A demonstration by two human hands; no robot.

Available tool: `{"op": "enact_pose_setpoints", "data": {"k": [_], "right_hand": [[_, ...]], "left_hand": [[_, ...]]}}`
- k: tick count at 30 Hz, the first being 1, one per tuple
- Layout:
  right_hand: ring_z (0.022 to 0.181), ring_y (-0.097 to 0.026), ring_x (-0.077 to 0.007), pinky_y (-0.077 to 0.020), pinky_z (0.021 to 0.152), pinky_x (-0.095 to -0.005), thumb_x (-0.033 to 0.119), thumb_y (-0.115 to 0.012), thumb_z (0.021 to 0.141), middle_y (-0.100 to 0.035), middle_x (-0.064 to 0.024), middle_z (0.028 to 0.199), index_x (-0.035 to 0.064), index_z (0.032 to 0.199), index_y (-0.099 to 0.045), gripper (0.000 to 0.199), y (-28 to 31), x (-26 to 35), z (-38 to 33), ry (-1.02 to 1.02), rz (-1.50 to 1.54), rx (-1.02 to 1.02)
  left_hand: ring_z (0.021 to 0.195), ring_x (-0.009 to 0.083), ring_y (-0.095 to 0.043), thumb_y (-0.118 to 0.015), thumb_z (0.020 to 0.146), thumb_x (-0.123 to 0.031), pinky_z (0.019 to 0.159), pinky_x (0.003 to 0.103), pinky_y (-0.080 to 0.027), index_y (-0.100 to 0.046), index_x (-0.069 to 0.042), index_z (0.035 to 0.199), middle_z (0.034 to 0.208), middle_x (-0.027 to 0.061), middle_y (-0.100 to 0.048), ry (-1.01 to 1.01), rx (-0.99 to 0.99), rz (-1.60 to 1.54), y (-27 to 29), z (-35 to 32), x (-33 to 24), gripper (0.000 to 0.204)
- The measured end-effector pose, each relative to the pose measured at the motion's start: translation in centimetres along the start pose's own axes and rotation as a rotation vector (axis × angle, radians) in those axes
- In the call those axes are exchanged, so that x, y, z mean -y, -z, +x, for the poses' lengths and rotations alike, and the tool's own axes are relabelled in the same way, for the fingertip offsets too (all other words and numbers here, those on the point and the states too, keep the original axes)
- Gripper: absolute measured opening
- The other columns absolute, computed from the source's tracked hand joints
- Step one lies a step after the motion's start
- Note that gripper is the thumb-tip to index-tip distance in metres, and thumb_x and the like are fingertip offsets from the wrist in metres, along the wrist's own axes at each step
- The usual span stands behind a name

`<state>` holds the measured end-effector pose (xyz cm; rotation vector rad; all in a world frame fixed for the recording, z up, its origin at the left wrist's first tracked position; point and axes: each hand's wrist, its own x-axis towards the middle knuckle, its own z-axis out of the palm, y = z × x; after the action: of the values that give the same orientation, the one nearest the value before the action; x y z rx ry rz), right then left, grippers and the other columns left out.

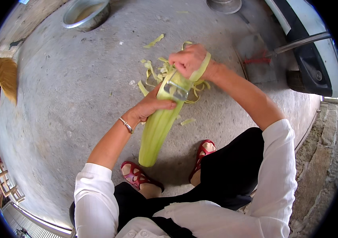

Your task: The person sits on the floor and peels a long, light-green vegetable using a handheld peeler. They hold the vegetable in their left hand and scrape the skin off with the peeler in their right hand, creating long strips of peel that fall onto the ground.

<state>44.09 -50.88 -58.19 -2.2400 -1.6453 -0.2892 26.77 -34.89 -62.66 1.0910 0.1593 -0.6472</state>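
Observation:
A long, pale green gourd slants over the floor in front of me, its lower end near my left shoe. My left hand is wrapped round its upper part, thumb across the top. My right hand is closed in a fist at the gourd's far end, gripping a metal peeler whose frame lies against the gourd; the handle is hidden in the fist. A strip of peel drapes across the back of my right wrist. Curled peelings lie scattered on the concrete beneath and beyond the gourd.
A metal basin stands at the far left, and a round metal pan at the far right. Straw bristles show at the left edge, with wooden stools nearer. A white and black machine and a rough stone ledge border the right.

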Motion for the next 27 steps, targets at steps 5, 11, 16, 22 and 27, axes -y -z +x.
{"op": "enact_pose_setpoints", "data": {"k": [5,11,16,22,27], "right_hand": [[0.057,-0.058,-0.0334,-0.0468,0.057,-0.0454,0.019,-0.054,0.076,-0.058,-0.0089,0.058,0.015,0.076,-0.058,0.006,1.9,-5.7,-1.9,-0.205,-0.099,-0.012],[0.054,-0.058,-0.0286,-0.0439,0.049,-0.0418,0.008,-0.054,0.073,-0.059,-0.0075,0.058,0.0161,0.074,-0.06,0.01,-0.8,1.1,0.0,0.055,-0.038,0.085],[0.056,-0.059,-0.0322,-0.0466,0.054,-0.0435,0.019,-0.054,0.075,-0.06,-0.0098,0.059,0.0128,0.071,-0.056,0.007,0.2,-5.4,-2.3,-0.226,-0.143,0.054],[0.055,-0.058,-0.0324,-0.0449,0.051,-0.0447,0.01,-0.054,0.074,-0.058,-0.0116,0.059,0.0111,0.074,-0.058,0.004,-1.5,0.4,-0.9,-0.048,-0.04,0.142],[0.059,-0.059,-0.0359,-0.0455,0.055,-0.0457,0.017,-0.054,0.076,-0.06,-0.013,0.063,0.0108,0.078,-0.058,0.008,-0.9,-7.7,-2.4,-0.246,-0.132,0.166]], "left_hand": [[0.105,0.0167,-0.055,-0.075,0.074,-0.016,0.086,0.032,-0.049,-0.025,-0.006,0.142,0.12,0.0094,-0.053,-0.028,-0.009,0.057,-0.3,0.0,0.7,0.085],[0.109,0.0162,-0.052,-0.072,0.075,-0.016,0.089,0.032,-0.047,-0.026,-0.007,0.143,0.121,0.0084,-0.053,0.02,-0.069,0.058,-0.1,0.2,0.0,0.083],[0.106,0.0176,-0.055,-0.075,0.072,-0.016,0.086,0.032,-0.048,-0.028,-0.004,0.141,0.118,0.0112,-0.055,0.021,-0.141,0.134,-0.2,-0.1,0.0,0.084],[0.107,0.0173,-0.054,-0.075,0.073,-0.017,0.088,0.032,-0.047,-0.029,-0.002,0.139,0.119,0.0113,-0.054,0.008,-0.12,0.11,-0.8,0.6,-0.5,0.082],[0.104,0.0167,-0.055,-0.073,0.075,-0.014,0.085,0.032,-0.049,-0.027,-0.002,0.14,0.118,0.0112,-0.054,-0.015,-0.115,0.104,-0.5,1.3,0.0,0.081]]}}
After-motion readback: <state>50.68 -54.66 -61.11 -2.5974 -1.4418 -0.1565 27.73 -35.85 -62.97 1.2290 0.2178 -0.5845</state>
